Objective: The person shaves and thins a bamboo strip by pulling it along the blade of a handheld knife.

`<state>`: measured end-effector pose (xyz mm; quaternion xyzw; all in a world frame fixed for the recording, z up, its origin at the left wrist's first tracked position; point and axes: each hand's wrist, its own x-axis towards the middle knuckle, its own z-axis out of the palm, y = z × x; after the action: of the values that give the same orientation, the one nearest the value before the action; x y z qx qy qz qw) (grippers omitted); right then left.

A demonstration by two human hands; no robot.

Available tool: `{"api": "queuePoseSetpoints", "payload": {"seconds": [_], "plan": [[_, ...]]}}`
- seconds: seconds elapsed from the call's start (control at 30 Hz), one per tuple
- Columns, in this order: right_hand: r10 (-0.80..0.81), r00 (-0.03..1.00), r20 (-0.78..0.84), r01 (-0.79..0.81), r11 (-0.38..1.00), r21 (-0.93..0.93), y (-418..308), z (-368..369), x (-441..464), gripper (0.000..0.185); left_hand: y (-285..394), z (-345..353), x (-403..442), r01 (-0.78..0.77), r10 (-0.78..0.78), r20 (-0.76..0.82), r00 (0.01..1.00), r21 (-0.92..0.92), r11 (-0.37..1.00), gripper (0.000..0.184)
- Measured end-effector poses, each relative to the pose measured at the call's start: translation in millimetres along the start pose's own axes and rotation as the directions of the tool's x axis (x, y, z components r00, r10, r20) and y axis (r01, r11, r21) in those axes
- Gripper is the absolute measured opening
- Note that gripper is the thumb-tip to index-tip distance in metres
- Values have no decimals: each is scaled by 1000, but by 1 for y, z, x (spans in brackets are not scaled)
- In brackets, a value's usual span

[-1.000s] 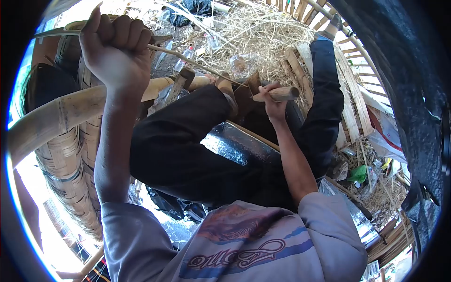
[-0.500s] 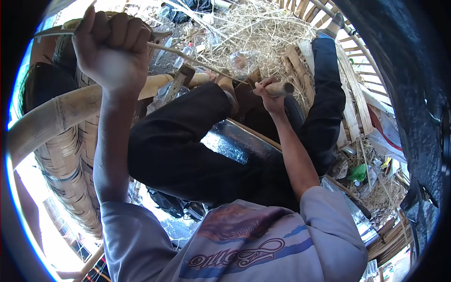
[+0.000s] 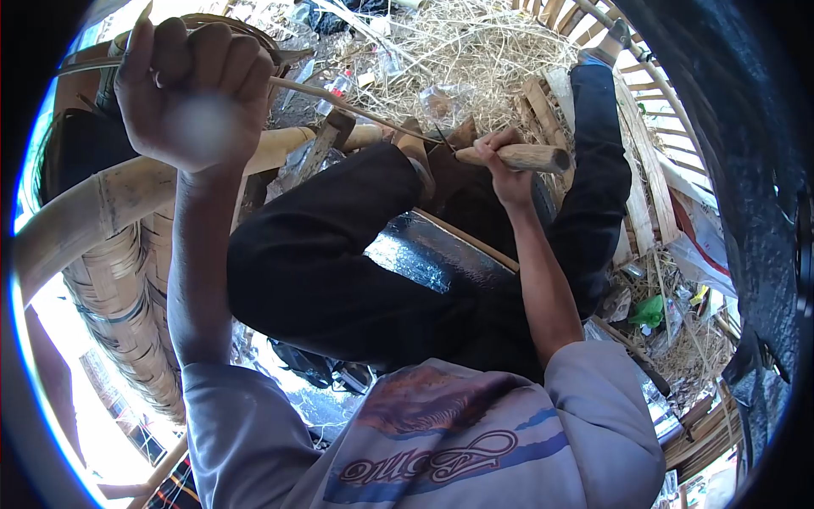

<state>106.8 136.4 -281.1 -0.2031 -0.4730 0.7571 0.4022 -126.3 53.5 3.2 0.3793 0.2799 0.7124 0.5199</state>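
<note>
Raised at the upper left, my left hand (image 3: pixel 193 106) is closed in a fist round a long thin bamboo strip (image 3: pixel 339 100). The strip slants down to the right from the fist. My right hand (image 3: pixel 505 174) grips a knife by its thick wooden handle (image 3: pixel 534 158). Its thin dark blade (image 3: pixel 443 136) points up and left, at the strip's lower end. Whether the blade touches the strip I cannot tell. Below lie my dark-trousered legs (image 3: pixel 331 246), the left knee bent.
A thick bamboo pole (image 3: pixel 110 199) runs across the left, beside a woven bamboo panel (image 3: pixel 123 305). Straw (image 3: pixel 483 59), wood pieces (image 3: pixel 547 114) and plastic litter cover the ground ahead. A slatted bamboo fence (image 3: pixel 678 110) and a dark sheet (image 3: pixel 729 153) stand on the right.
My right hand has moved to the right with the knife, and its blade now shows beside the strip. My left hand has shifted slightly left, still round the strip.
</note>
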Motion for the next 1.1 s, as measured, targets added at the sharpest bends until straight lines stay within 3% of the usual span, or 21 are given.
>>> {"api": "queuePoseSetpoints", "payload": {"seconds": [0.07,0.2,0.27,0.3,0.4,0.47,0.53,0.57,0.7,0.77,0.93,1.0,1.03,1.1], "plan": [[31,999,-5,-31,999,-5,11,-3,-5,16,-3,10,2,-52,77,-237,968,111,992,41],[82,996,20,-80,994,-77,13,-5,-1,16,-1,7,4,-31,63,-232,971,138,990,41],[37,999,-34,-37,999,-6,0,-2,-7,17,2,-3,3,22,-21,55,998,-4,1000,38],[-29,999,-18,28,999,-36,8,-6,-10,18,2,-5,0,19,-19,54,998,-9,1000,38],[23,989,-148,-15,998,57,28,-19,-4,18,-1,-2,2,7,-7,-25,1000,18,1000,38],[90,985,-146,-73,991,114,4,-7,3,18,-4,9,5,-83,119,-291,949,132,988,41],[-22,999,24,23,998,-57,-10,4,8,18,-5,10,7,-76,107,-246,963,131,989,41],[8,999,44,-7,1000,-21,-16,8,6,18,-5,10,3,-60,87,-225,970,126,990,41],[44,998,41,-43,998,-40,5,-5,6,18,-1,8,3,-71,100,-245,964,124,990,41],[89,996,15,-88,995,-43,2,-7,8,17,0,0,0,-22,22,-65,998,-5,1000,37],[-6,998,66,8,1000,-29,4,-8,4,16,-1,-3,1,-11,9,-61,998,-28,1000,37],[117,989,89,-108,990,-94,15,-16,3,16,1,-1,4,-12,10,-71,997,-33,999,37],[136,989,50,-136,991,-3,11,-12,6,16,1,0,5,-8,7,-59,998,-10,1000,37],[88,996,22,-89,996,20,3,-7,3,15,-1,-1,0,13,-13,-73,997,-1,1000,37]]}}
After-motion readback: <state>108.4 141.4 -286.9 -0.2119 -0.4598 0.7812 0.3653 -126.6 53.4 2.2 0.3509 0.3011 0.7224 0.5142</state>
